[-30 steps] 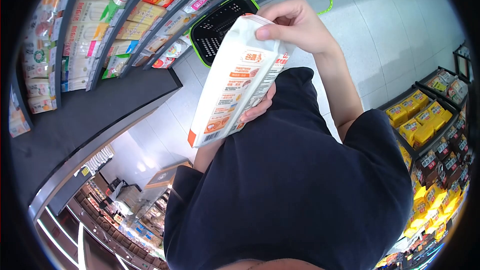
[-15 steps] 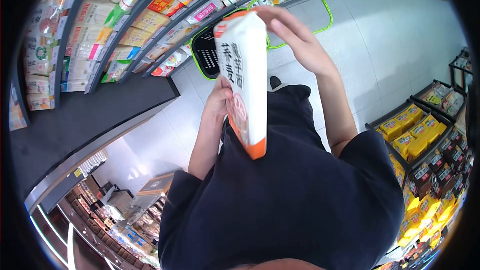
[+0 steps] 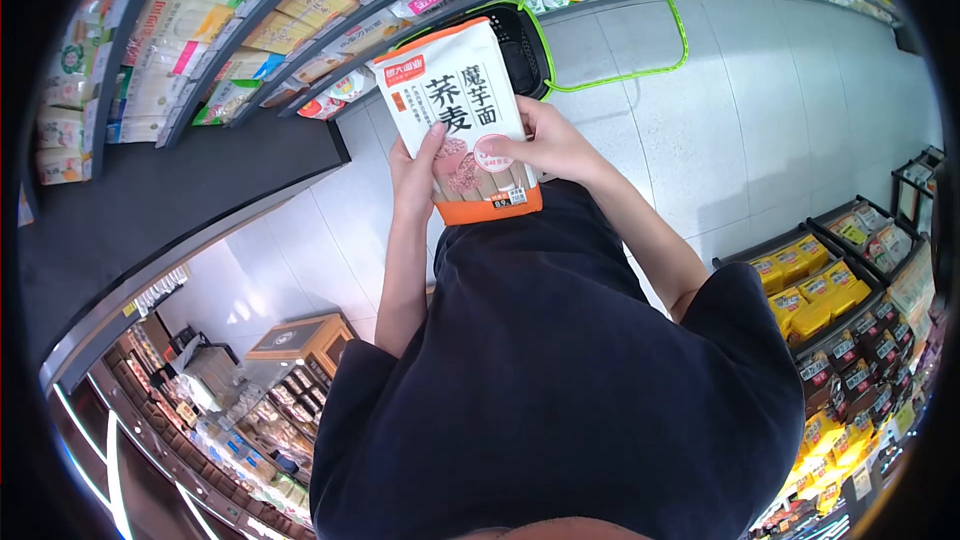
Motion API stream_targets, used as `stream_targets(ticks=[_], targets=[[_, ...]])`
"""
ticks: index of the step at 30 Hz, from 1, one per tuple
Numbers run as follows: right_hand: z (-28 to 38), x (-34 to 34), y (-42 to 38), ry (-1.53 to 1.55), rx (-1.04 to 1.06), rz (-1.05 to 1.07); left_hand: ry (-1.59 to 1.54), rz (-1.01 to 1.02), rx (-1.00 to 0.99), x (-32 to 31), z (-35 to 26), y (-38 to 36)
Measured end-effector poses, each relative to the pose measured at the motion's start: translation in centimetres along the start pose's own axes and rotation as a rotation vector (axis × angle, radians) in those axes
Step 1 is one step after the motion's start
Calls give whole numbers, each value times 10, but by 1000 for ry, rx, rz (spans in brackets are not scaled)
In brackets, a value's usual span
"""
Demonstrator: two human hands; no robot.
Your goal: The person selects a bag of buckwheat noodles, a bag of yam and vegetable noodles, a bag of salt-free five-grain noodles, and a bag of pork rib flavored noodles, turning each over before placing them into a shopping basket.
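Note:
A white and orange packet of noodles (image 3: 455,80) is held up in front of my body, its printed front facing me. My left hand (image 3: 414,172) grips its lower left side, thumb on the front. On the opposite edge, my right hand (image 3: 550,145) is closed round the packet with the thumb across the round pink print. The fingers behind the packet are hidden. Beyond it, on the floor, stands a black shopping basket (image 3: 527,55) with a bright green handle (image 3: 687,45); the packet covers part of the basket.
Shelves (image 3: 180,70) full of packaged noodles curve along the left and far side, above a dark ledge (image 3: 200,175). To the right stands a rack with yellow packets (image 3: 820,300) and dark packets (image 3: 860,355). A cardboard box (image 3: 300,340) is at the lower left.
The packet has turned from edge-on to face me and tilted back. My right hand has come down from near its top onto its right edge, taking hold. The view has shifted slightly.

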State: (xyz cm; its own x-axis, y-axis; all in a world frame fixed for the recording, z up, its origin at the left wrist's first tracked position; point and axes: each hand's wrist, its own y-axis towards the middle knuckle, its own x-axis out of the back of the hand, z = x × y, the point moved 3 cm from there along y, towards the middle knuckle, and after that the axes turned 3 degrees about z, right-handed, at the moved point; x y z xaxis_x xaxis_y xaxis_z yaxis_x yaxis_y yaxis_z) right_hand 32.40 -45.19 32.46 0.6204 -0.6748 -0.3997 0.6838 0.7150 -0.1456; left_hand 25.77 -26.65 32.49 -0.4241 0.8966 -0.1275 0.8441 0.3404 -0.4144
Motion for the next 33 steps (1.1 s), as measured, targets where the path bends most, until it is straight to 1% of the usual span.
stream_targets(ticks=[2, 5, 6, 8, 9, 10, 12, 13, 14, 16, 18, 20, 21, 22, 24, 25, 26, 28, 29, 30, 32, 33], targets=[[-3, -1, 15, 37, -31, -3, 25, -44, -2, 11, 2, 2], [6, 0, 40, 29, -16, -130, 171, 10, -42, 22, 0, 10], [8, -2, 48, 23, -35, -120, 158, -4, -32, 26, 1, 12], [15, -2, 63, -32, -3, -198, 191, 86, -94, 30, -1, 18], [15, -3, 70, -40, 41, -226, 169, 97, -58, 31, -6, 20], [14, -2, 77, -59, 21, -204, 141, 75, -54, 38, -6, 25], [13, 4, 91, -212, -69, -226, 194, 210, -60, 48, -5, 35], [14, 1, 99, -284, -44, -218, 205, 195, -44, 56, -4, 41], [11, -1, 106, -311, -64, -187, 170, 167, -43, 68, 0, 48], [3, -6, 120, -390, -145, -94, 297, 235, -37, 89, 10, 64], [-1, -20, 135, -439, -214, -32, 245, 194, -11, 109, 16, 79], [-5, -43, 149, -552, -303, -7, 396, 258, 12, 132, 22, 92], [-14, -48, 157, -613, -335, 33, 436, 263, 32, 142, 31, 100], [-23, -53, 167, -635, -358, 59, 403, 242, 40, 153, 33, 109], [-43, -63, 186, -753, -432, 128, 504, 286, 11, 172, 39, 126], [-49, -68, 195, -890, -451, 167, 430, 291, 33, 181, 53, 138], [-58, -74, 206, -909, -466, 190, 404, 274, 38, 193, 65, 151], [-71, -88, 224, -1049, -340, 207, 472, 314, 26, 208, 75, 168], [-77, -92, 232, -1139, -348, 227, 451, 310, -3, 214, 79, 176], [-87, -93, 241, -1126, -315, 224, 448, 332, 2, 220, 87, 188], [-111, -86, 256, -1235, -183, 233, 535, 256, -95, 227, 112, 210], [-124, -81, 261, -1241, -202, 250, 613, 300, -75, 229, 117, 219]])
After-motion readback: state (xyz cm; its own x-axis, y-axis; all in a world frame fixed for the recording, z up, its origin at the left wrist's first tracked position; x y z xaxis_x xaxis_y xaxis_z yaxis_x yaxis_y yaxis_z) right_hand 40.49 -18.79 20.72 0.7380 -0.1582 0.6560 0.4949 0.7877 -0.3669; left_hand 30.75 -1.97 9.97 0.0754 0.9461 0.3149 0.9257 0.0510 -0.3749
